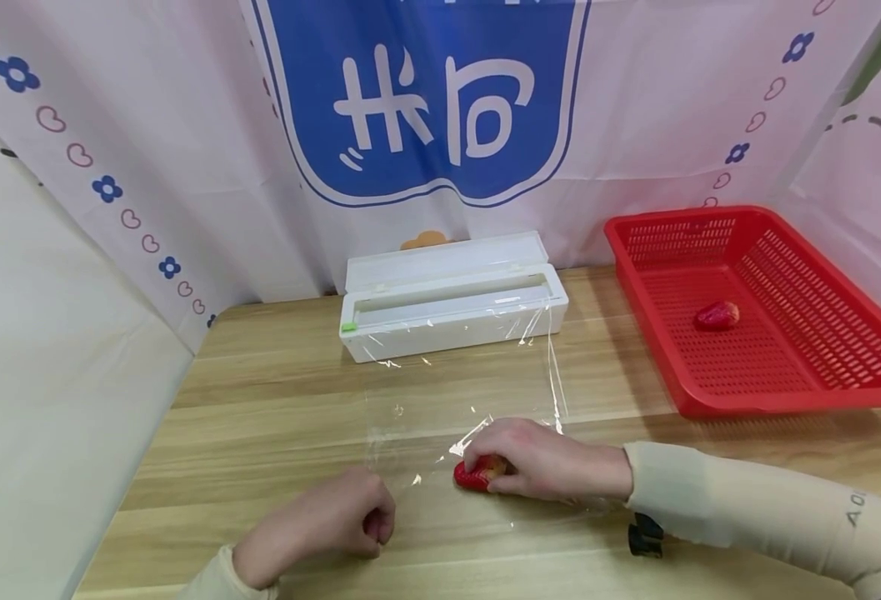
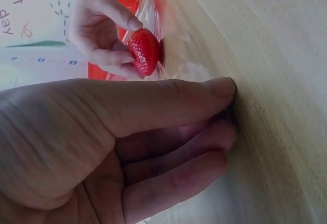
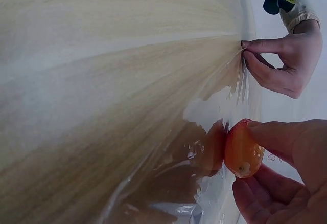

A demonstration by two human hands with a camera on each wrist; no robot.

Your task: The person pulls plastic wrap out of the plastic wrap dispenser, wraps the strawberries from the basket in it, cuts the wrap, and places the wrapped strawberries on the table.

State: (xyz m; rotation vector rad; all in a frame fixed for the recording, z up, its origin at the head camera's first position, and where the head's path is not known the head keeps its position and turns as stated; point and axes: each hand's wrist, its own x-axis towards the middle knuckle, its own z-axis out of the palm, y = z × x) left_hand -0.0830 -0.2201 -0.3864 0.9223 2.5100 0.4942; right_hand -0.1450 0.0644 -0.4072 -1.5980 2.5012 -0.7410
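A red strawberry (image 1: 476, 475) with a paler yellowish end is held between the thumb and fingers of my right hand (image 1: 533, 458). It sits right at the sheet of clear plastic wrap (image 3: 214, 106), which lies over the wooden table. My left hand (image 1: 335, 518) is down near the table's front, left of the strawberry. In the right wrist view its thumb and forefinger pinch the edge of the wrap, and creases run out from that grip. The wrap stretches back to a white wrap dispenser box (image 1: 455, 321) with its lid raised.
At the right stands a red plastic basket (image 1: 665, 333) with a second strawberry (image 1: 718, 316) inside. A printed cloth (image 1: 275, 225) hangs behind the table (image 1: 260, 408). A small green piece (image 1: 348, 327) sits on the dispenser's left end.
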